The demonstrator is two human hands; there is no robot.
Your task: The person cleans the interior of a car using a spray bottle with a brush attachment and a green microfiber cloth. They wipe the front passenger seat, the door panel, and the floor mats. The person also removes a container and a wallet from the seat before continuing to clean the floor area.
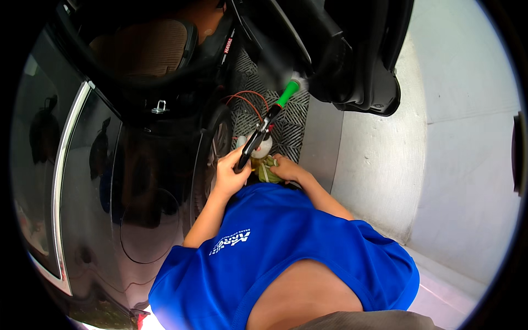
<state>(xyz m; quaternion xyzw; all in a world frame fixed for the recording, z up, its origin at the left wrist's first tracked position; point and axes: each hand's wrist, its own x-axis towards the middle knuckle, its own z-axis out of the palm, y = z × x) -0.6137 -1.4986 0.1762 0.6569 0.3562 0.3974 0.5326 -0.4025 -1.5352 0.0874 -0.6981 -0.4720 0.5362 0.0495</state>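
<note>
My left hand [232,171] is wrapped around the black handle of an air cleaning gun [260,134]. The gun has a green nozzle tube [288,94], which points up and away toward the lower edge of an open car door [354,78]; its tip is blurred. A rounded whitish container [263,147] shows under the gun, and whether it is joined to the gun is hard to tell. My right hand [288,168], close beside the left, grips a bunched green cloth [267,171] with pale edging. Its fingers are partly hidden by the cloth.
A dark car body [152,214] with a wheel [220,134] stands close on the left. Above it, the doorway shows a brown seat [161,45] and a metal door striker [160,107]. An orange hose [252,103] loops over the grated floor [288,136]. A pale wall [462,156] rises at right.
</note>
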